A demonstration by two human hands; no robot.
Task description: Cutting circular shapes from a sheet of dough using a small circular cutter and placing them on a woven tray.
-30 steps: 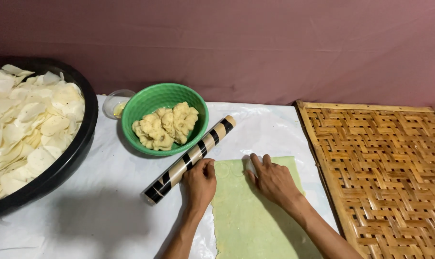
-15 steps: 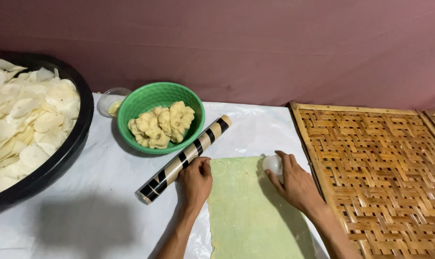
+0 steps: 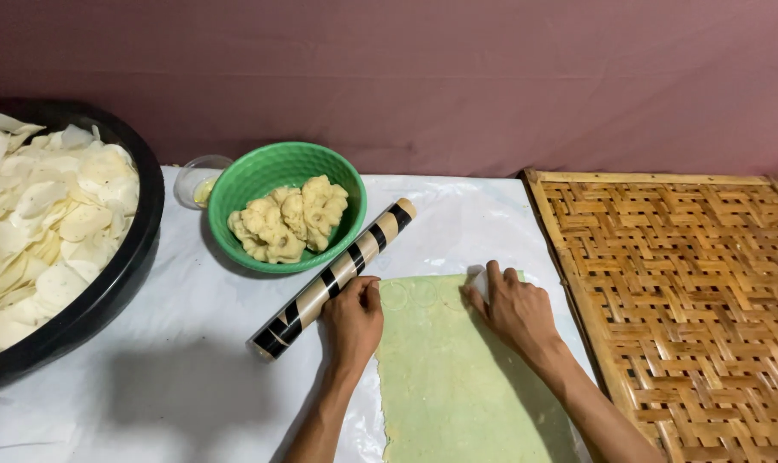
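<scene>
Right hand (image 3: 516,307) presses a small round cutter (image 3: 479,281) at the far edge of the dough sheet (image 3: 466,377); sheet's long axis runs toward the person. Left hand (image 3: 352,319) lies flat on its left edge, touching the rolling pin (image 3: 333,279).

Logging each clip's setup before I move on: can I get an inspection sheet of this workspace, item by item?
Surface: white plastic sheet covering the work area, wrinkled.
Job's things: pale green dough sheet lying flat, faint round cut marks near its far edge; small round cutter under the right hand.
Clutter: striped rolling pin; green bowl of dough lumps; black tub of pale round pieces; small clear cup; woven bamboo tray on the right.
Grippers: left hand resting on the dough's left edge, beside the pin; right hand pressing the cutter.
Cables: nothing seen.
Surroundings: plain pinkish wall.
</scene>
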